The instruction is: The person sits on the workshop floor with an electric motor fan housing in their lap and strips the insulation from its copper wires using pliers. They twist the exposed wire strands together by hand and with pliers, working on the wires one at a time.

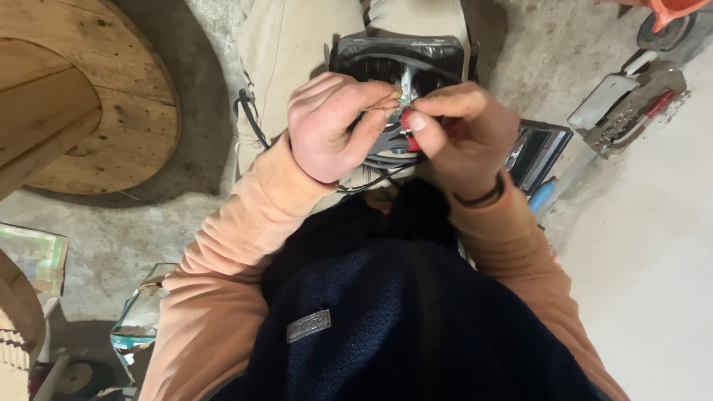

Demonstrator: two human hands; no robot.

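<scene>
A black square housing (394, 56) with cables inside rests on my lap, on beige trousers. Above it, my left hand (330, 126) pinches a thin copper wire end (388, 105) between thumb and fingers. Against it, my right hand (464, 130) grips a small red-handled tool (406, 122) whose tip meets the wire. Black cables (249, 119) loop out from under my left hand. What lies between the fingers is mostly hidden.
A large wooden cable spool (89, 96) lies on the concrete floor at left. An open dark case (538, 152) sits by my right knee, with a grey and red device (627, 108) further right. Cardboard boxes (141, 315) lie at lower left.
</scene>
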